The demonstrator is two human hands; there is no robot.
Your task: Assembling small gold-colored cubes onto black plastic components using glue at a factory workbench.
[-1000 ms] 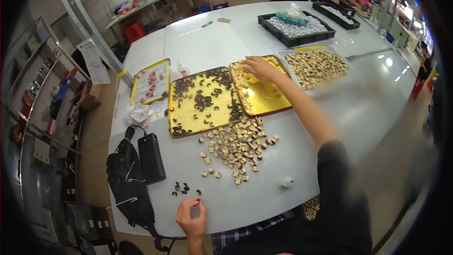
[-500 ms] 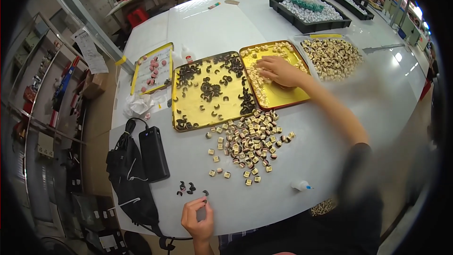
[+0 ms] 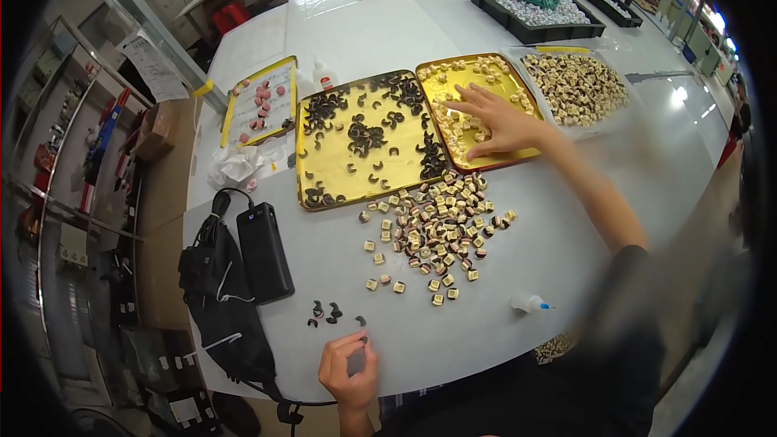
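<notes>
My left hand [image 3: 350, 372] is closed in a pinch near the table's front edge, with a small dark piece [image 3: 364, 340] partly showing between thumb and forefinger. Just beyond its fingertips lies a black crescent piece [image 3: 360, 321], and several more black crescents [image 3: 333, 313] lie to the left. My right hand [image 3: 506, 123] is open, fingers spread, over a gold tray [image 3: 510, 158] of small cream-coloured pieces [image 3: 486, 69]. Whether its fingertips touch any piece is hard to tell. Left of it, a larger gold tray [image 3: 324, 170] holds scattered black crescents [image 3: 366, 137].
Banded cream-and-dark pieces [image 3: 441, 226] are heaped in front of the trays; similar ones fill a clear tray [image 3: 575, 85] at right. A blue-tipped bottle [image 3: 530, 303], black power bank [image 3: 265, 252], black bag [image 3: 231, 316], pink-piece tray [image 3: 261, 101] and black bin [image 3: 538, 32] stand around.
My right hand has lifted slightly and spread its fingers over the cream pieces. My left hand keeps its pinch, and the whole view has shifted a little.
</notes>
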